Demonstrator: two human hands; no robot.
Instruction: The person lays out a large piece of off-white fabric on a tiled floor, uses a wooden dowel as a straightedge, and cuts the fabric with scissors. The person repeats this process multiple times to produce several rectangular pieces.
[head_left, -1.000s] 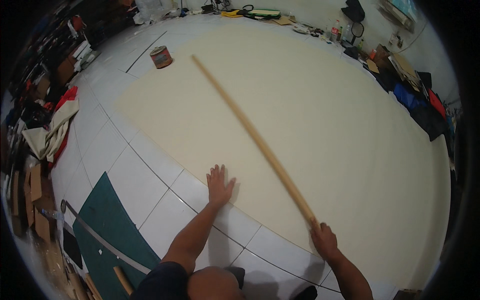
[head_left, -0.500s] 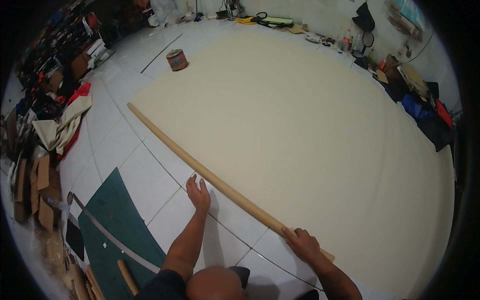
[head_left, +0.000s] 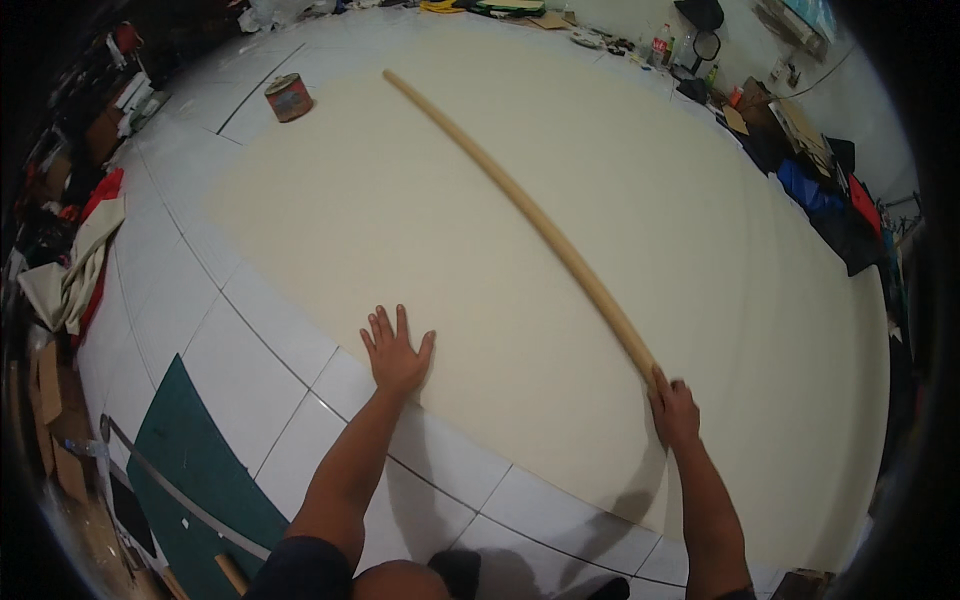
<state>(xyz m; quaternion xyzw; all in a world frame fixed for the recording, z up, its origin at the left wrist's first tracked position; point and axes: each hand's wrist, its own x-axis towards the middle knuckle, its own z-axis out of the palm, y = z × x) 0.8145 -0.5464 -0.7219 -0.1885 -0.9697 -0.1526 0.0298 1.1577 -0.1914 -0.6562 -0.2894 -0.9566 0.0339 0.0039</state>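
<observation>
A large cream sheet [head_left: 480,330] lies spread over the white tiled floor. Across it runs a long tan tube [head_left: 535,215], slanting from the far middle towards the near right. My right hand [head_left: 677,410] is closed around the tube's near end; its palm side is hidden. My left hand [head_left: 397,352] rests flat near the sheet's near left edge, fingers spread and nothing in it. A gap of bare sheet separates this hand from the tube.
A red and grey tin [head_left: 289,98] stands at the sheet's far left edge. Left of me lie a green mat [head_left: 190,450] and a curved metal strip [head_left: 180,490]. Cloth and cardboard [head_left: 60,420] pile along the left; bags and bottles [head_left: 660,45] line the wall.
The tube has moved away from the sheet's near edge to the middle, carried by my right hand. My left hand has gone from beside the tube to flat on the sheet. The view has shifted.
</observation>
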